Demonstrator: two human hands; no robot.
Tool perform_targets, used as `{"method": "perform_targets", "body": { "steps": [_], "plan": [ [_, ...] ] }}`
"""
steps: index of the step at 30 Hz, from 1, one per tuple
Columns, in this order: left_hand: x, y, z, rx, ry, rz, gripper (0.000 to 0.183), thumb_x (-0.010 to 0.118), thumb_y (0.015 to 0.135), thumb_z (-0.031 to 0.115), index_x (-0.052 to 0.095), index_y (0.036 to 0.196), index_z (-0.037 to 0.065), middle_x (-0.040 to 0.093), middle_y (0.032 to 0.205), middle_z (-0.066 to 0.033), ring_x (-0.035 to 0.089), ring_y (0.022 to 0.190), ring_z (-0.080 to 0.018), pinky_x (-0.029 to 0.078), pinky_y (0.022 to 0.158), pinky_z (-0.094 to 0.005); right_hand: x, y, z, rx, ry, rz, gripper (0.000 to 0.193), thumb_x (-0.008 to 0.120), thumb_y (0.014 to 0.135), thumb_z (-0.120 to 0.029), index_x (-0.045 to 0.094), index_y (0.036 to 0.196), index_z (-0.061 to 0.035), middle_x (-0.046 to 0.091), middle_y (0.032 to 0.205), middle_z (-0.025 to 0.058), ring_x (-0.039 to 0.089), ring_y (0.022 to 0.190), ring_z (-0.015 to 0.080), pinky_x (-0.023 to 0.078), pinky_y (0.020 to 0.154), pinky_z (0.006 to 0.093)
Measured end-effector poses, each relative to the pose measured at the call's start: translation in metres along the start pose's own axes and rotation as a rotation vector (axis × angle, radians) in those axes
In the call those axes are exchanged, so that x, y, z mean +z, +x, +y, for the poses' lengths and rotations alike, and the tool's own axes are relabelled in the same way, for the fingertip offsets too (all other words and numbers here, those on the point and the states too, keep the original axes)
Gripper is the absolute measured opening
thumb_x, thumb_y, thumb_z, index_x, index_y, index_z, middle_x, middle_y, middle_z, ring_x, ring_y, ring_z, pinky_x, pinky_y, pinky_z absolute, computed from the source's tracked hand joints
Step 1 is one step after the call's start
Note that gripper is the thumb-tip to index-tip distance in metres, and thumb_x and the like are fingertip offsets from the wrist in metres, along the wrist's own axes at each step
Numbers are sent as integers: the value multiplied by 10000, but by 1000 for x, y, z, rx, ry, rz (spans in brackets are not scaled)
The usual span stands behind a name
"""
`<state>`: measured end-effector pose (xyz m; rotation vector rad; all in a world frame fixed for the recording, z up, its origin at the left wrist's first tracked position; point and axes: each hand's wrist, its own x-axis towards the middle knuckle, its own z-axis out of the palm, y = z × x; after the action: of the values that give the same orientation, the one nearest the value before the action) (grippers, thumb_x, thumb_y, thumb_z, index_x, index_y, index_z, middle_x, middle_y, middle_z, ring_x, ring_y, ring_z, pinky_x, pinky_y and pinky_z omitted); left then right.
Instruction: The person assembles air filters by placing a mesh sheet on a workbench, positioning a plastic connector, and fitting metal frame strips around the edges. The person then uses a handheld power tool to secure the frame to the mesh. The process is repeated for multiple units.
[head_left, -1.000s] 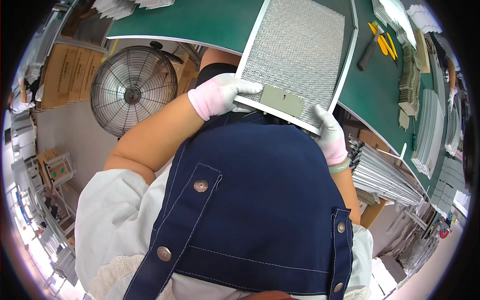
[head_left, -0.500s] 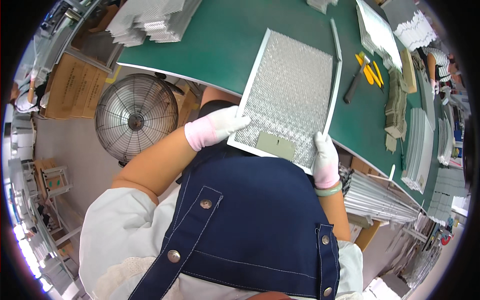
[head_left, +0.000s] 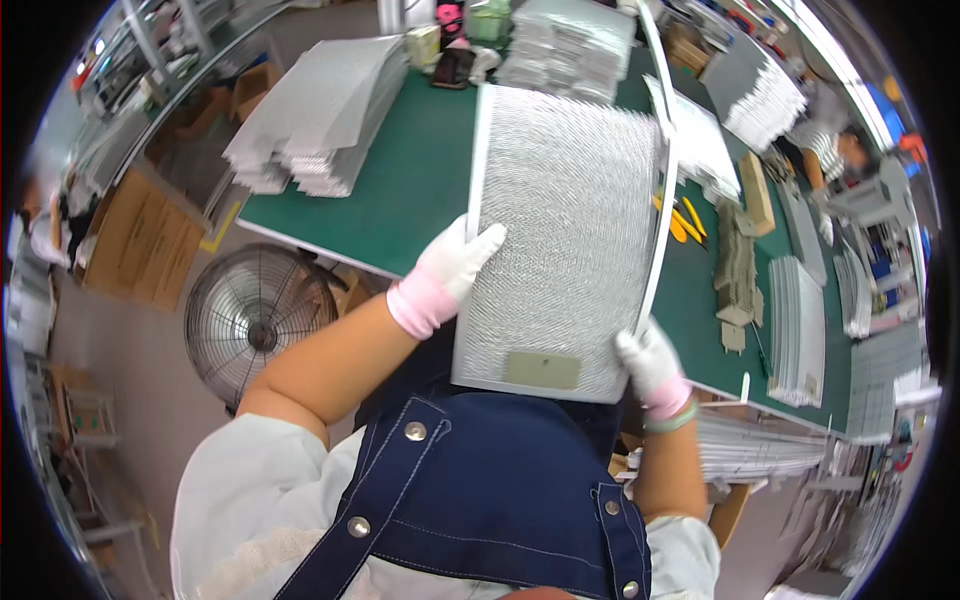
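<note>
A silvery mesh filter panel (head_left: 560, 240) with a pale metal frame is in front of me, its near end close to my apron. A small olive-grey plate (head_left: 541, 370) sits at the mesh's near edge. My left hand (head_left: 455, 265), in a white glove with a pink cuff, is closed on the panel's left edge, thumb over the mesh. Along the right side runs a long pale frame strip (head_left: 657, 255), standing off from the mesh toward its far end. My right hand (head_left: 652, 370), gloved too, grips the strip and the panel's edge near the lower right corner.
The green table (head_left: 420, 160) bears stacked mesh sheets (head_left: 325, 110), yellow-handled pliers (head_left: 690, 220), a stack of small grey-green plates (head_left: 738, 265) and pale strips (head_left: 797, 330). A floor fan (head_left: 262, 335) stands at left beside cardboard boxes (head_left: 150, 240). Another person (head_left: 822, 155) is at far right.
The panel has straightened from its slant and appears larger, its far end raised. Both hands have kept their hold on it. My view has tipped up, showing more of the table's far side.
</note>
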<state>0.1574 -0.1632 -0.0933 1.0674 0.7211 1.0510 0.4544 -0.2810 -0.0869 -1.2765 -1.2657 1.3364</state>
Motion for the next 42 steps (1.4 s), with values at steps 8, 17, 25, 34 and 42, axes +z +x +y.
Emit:
{"method": "perform_targets", "body": {
  "steps": [8, 17, 25, 34, 42],
  "plan": [
    [35, -73, -2, -498, 1003, -1187, 559, 342, 1067, 397, 576, 1241, -79, 613, 1253, -284, 622, 1124, -365, 444, 1018, -406, -83, 7, -134, 407, -434, -391, 371, 645, 920, -125, 582, 1243, 45, 655, 1098, 55, 591, 998, 120, 480, 920, 296],
    [65, -58, 149, 693, 1195, -774, 494, 742, 800, 139, 602, 1252, -3, 648, 1229, -183, 613, 1149, -357, 471, 1001, -452, -49, 1, -148, 384, -660, -483, 302, 646, 925, -128, 610, 1192, 9, 661, 968, 31, 591, 905, 107, 491, 831, 287],
    [141, 45, 120, 280, 1365, -1240, 359, 588, 906, 291, 637, 1141, 24, 699, 932, -169, 673, 915, -330, 506, 844, -418, 14, -4, -192, -86, -1178, -300, 217, 641, 869, -207, 588, 962, -18, 613, 825, 226, 618, 805, 401, 492, 714, 441],
    [90, 26, 114, 258, 1448, -932, 409, 615, 935, 430, 635, 1085, 50, 688, 879, -138, 681, 875, -330, 515, 790, -437, 13, 4, -114, -556, -1458, 94, 307, 570, 966, -308, 529, 779, -69, 552, 656, 148, 587, 629, 366, 440, 555, 468],
    [87, 19, 109, 314, 1574, -845, 367, 598, 943, 384, 640, 1072, 43, 690, 868, -141, 683, 861, -349, 524, 752, -457, 20, 14, -104, -634, -1507, 126, 390, 587, 958, -358, 525, 699, -73, 548, 631, 130, 578, 589, 354, 435, 536, 448]
  ]
}}
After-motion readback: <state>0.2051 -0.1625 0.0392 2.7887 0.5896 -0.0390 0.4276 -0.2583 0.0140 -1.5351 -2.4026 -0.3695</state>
